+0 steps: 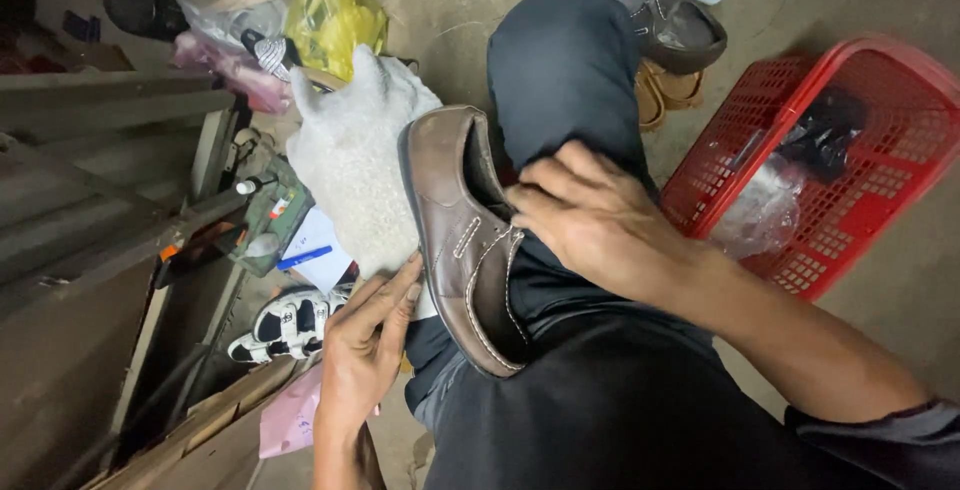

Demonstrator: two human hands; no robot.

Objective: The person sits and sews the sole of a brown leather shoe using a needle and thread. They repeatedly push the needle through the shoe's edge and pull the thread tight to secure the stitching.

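A brown leather shoe (458,233) with pale stitching rests on my dark-trousered knee (563,70), its opening facing up. My right hand (590,218) grips the shoe at its tongue and upper, fingers curled over the edge. Below and to the left, my left hand (365,345) presses its fingers against the shoe's outer side near the sole. A white fluffy cloth (350,160) lies right beside the shoe, against its left side.
A red plastic basket (880,140) holding clear and black bags stands at the right. A dark shoe (655,10) and tan sandals (668,90) lie beyond my knee. Yellow bag (330,15), green box with bottles (272,215), black-and-white sandals (285,325) and wooden planks (100,230) crowd the left.
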